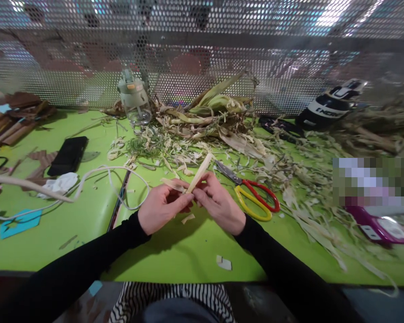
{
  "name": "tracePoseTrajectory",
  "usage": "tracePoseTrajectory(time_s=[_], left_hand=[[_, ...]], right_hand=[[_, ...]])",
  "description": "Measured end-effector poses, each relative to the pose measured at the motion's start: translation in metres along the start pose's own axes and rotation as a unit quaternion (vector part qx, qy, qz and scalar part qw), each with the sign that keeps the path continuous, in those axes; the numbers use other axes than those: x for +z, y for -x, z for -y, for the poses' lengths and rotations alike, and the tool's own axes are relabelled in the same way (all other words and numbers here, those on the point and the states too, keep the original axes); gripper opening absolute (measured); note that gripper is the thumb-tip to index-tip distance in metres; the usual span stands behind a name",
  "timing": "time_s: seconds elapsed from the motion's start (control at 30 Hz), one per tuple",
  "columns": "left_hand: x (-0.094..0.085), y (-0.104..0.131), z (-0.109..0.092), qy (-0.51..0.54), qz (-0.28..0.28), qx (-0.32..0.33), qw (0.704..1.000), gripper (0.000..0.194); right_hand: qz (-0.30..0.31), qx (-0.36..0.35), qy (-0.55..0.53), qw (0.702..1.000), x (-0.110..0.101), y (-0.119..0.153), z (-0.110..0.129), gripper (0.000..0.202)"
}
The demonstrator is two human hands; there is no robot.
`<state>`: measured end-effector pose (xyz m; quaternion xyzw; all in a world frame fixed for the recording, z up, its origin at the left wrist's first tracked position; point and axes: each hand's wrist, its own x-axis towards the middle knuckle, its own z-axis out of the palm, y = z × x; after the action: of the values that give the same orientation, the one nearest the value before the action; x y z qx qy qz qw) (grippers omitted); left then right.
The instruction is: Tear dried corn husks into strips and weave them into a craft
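My left hand (pixel 164 204) and my right hand (pixel 219 202) meet above the green table. Between their fingertips is a pale corn husk strip (pixel 199 174), folded so that one end points up and away and another part lies toward the left. Both hands are closed on it, thumbs pressed close together. Part of the strip is hidden behind the fingers. Just right of my right hand lie scissors (pixel 244 183) with one red and one yellow handle, blades pointing to the upper left. A small husk scrap (pixel 187 219) shows just below my hands.
Dried husks (pixel 218 105) are heaped at the back, with shreds spread rightward. A clear bottle (pixel 134 98) and a black bottle (pixel 330 105) stand or lean near the perforated metal screen (pixel 195 58). At left are a phone (pixel 68 155) and a white cable (pixel 97 169).
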<state>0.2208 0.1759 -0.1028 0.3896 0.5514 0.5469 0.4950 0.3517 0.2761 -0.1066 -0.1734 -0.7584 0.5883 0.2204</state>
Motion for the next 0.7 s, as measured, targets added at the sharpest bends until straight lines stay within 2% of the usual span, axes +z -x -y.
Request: tracePoseTrajectory(time_s=[0.17,0.3,0.4,0.47,0.6,0.7], left_hand=[[-0.002,0.000,-0.001,0.010,-0.022,0.005,1.000,0.031],[-0.008,-0.003,-0.001,0.011,-0.020,-0.003,1.000,0.027],[-0.013,-0.007,0.000,0.018,-0.002,-0.032,0.999,0.029],[-0.016,-0.009,0.002,0.025,0.017,-0.035,0.999,0.030],[-0.014,-0.009,0.005,0.014,0.052,-0.032,0.998,0.028],[-0.010,-0.008,0.003,-0.010,0.050,-0.026,0.998,0.028]], right_hand=[[0.016,-0.040,-0.008,0.999,0.007,0.006,0.004,0.008],[0.020,-0.039,-0.003,0.999,0.006,0.008,0.005,0.009],[0.030,-0.003,0.094,0.995,-0.007,0.004,0.007,0.017],[0.027,-0.004,0.161,0.987,-0.016,-0.001,0.008,0.024],[-0.019,-0.041,0.193,0.980,-0.019,-0.005,0.006,0.026],[-0.051,-0.033,0.141,0.988,-0.010,-0.002,0.000,0.024]])
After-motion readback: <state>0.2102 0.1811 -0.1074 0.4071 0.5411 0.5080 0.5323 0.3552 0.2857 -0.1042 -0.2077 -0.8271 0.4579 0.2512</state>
